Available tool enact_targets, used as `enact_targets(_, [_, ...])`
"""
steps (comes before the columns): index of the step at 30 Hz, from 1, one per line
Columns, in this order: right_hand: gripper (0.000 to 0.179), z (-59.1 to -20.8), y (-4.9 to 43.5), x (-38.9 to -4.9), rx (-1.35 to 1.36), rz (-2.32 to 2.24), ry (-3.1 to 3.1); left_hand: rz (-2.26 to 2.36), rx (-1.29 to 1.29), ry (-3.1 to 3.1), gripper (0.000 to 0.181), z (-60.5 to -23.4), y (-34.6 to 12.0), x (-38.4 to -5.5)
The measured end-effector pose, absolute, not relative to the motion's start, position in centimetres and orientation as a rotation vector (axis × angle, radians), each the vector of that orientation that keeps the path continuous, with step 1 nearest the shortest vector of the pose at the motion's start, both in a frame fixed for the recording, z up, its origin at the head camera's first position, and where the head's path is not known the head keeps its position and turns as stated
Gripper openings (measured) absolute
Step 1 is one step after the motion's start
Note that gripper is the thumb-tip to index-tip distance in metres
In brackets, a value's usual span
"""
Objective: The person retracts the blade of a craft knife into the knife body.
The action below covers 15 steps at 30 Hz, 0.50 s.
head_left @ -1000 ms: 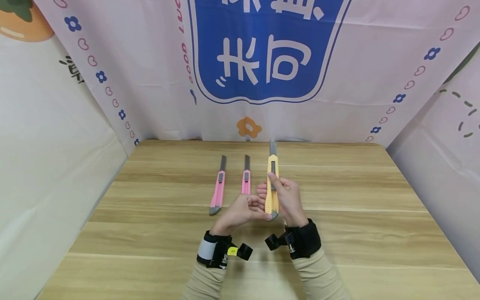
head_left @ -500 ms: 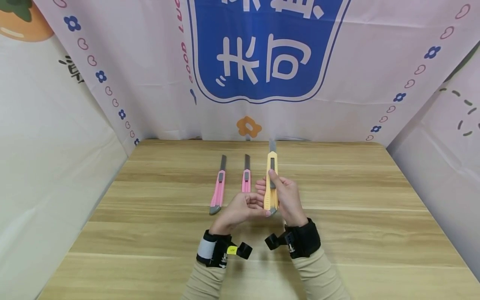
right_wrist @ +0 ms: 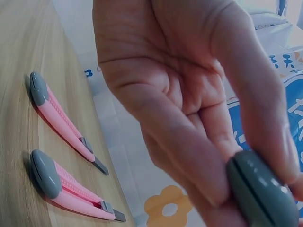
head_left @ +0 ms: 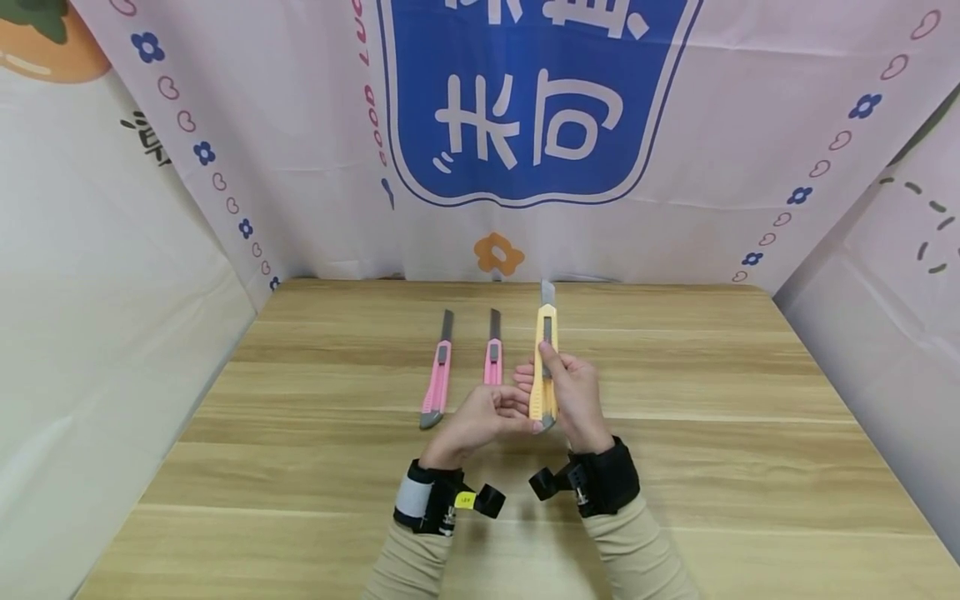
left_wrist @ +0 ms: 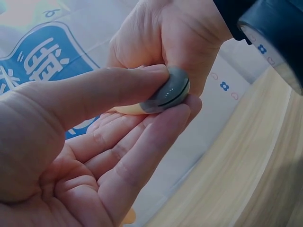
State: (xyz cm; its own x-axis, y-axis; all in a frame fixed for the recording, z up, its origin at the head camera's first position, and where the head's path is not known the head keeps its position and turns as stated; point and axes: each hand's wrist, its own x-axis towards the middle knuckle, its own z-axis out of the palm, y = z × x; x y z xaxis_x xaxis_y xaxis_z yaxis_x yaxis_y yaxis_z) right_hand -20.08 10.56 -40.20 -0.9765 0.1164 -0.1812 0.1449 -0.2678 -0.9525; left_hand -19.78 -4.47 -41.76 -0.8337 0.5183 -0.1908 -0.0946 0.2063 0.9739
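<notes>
A yellow utility knife (head_left: pixel 537 385) points away from me with its blade out, between both hands in the head view. My right hand (head_left: pixel 577 393) grips its body from the right, thumb lying along the front by the slider. My left hand (head_left: pixel 482 421) pinches the grey end cap (left_wrist: pixel 173 90) between thumb and fingers, as the left wrist view shows closely. In the right wrist view, the same left hand (right_wrist: pixel 165 94) reaches down to the cap. Left of the hands lie two pink utility knives, one outermost (head_left: pixel 435 383), one (head_left: pixel 492 364) partly hidden by the left hand.
The wooden table (head_left: pixel 300 467) ends at a printed cloth backdrop (head_left: pixel 315 208) just behind the yellow knife's blade. Cloth sides flank it left and right. Both wrists wear black straps (head_left: pixel 606 479) with small cameras.
The yellow knife has shifted slightly up in the head view and its blade looks a little shorter and lighter. Both hands keep their hold; the pink knives stay put.
</notes>
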Motion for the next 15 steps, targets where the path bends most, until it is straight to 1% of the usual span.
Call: enact_targets(15, [0.041, -40.46, 10.73, -20.22, 0.303, -2.419, 1.957, 1.643, 0.391, 2.022, 0.035, -41.79, -4.42, -19.84])
